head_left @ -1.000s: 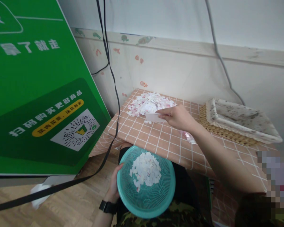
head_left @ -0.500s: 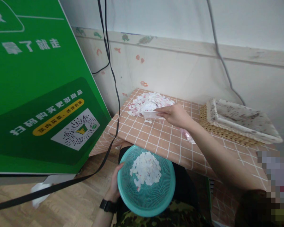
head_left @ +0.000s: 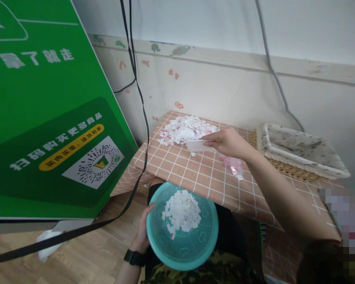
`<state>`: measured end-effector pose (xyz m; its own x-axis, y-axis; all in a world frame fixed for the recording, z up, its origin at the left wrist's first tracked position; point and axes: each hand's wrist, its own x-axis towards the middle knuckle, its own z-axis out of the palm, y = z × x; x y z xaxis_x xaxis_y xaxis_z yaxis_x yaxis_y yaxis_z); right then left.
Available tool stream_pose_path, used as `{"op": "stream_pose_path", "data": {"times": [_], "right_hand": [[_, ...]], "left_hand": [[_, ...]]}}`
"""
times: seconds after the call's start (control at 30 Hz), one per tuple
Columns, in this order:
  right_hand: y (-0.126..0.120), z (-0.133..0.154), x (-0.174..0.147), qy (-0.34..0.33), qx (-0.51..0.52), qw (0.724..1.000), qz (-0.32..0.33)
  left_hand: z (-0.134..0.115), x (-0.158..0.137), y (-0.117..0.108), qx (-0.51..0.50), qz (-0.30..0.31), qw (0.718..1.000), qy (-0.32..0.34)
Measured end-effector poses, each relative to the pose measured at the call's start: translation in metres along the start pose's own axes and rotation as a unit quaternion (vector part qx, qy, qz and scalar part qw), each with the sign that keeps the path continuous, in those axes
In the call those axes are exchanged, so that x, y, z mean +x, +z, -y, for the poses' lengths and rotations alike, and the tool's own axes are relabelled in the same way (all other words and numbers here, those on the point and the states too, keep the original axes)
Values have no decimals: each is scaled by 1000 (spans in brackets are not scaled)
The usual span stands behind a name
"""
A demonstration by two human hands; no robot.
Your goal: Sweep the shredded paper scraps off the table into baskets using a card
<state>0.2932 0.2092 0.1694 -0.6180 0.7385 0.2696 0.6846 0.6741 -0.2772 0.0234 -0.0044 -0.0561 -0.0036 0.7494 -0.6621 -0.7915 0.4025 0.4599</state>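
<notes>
The left hand grips the rim of a teal plastic colander, in which one heap of paper scraps already lies, while the right hand pinches a white card by the wider scrap pile still left on the checked counter.

Wicker basket near wall; green printed panel.

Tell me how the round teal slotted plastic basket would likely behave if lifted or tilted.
The round teal slotted plastic basket is probably light for its size, given its many narrow openings. It seems fairly stiff, since its circular outline shows no sag. The loose, mostly white paper scraps heaped inside would likely slide if it tilted.
</notes>
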Motion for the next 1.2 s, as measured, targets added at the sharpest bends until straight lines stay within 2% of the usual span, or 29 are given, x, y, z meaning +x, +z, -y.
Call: {"op": "stream_pose_path", "data": {"times": [0.13, 0.33, 0.53, 0.7, 0.8, 0.9, 1.0, 1.2], "right_hand": [[9, -4, 3, 8, 4, 1000, -29], [22, -5, 1, 10, 5, 1000, -14], [7, -3, -17, 8, -3, 1000, 3], [6, -1, -36, 38, -8, 997, -63], [22, 4, -49, 88, -10, 990, -111], [41, 10, -63, 127, -57, 979, -151], [50, 14, -76, 123, -62, 977, -164], [50, 19, -86, 98, -15, 981, -169]], "left_hand": [[0, -1, 2, 9, 5, 1000, 6], [2, 5, -5, 10, -2, 1000, -1], [3, 8, -9, 10, -3, 1000, 8], [2, 5, -6, 7, -2, 1000, 0], [2, 3, -3, -4, 9, 1000, -1], [1, 1, 0, -10, 16, 1000, -5], [0, -3, 4, -9, 5, 1000, -10], [-7, -13, 15, -17, -19, 1000, -8]]}}
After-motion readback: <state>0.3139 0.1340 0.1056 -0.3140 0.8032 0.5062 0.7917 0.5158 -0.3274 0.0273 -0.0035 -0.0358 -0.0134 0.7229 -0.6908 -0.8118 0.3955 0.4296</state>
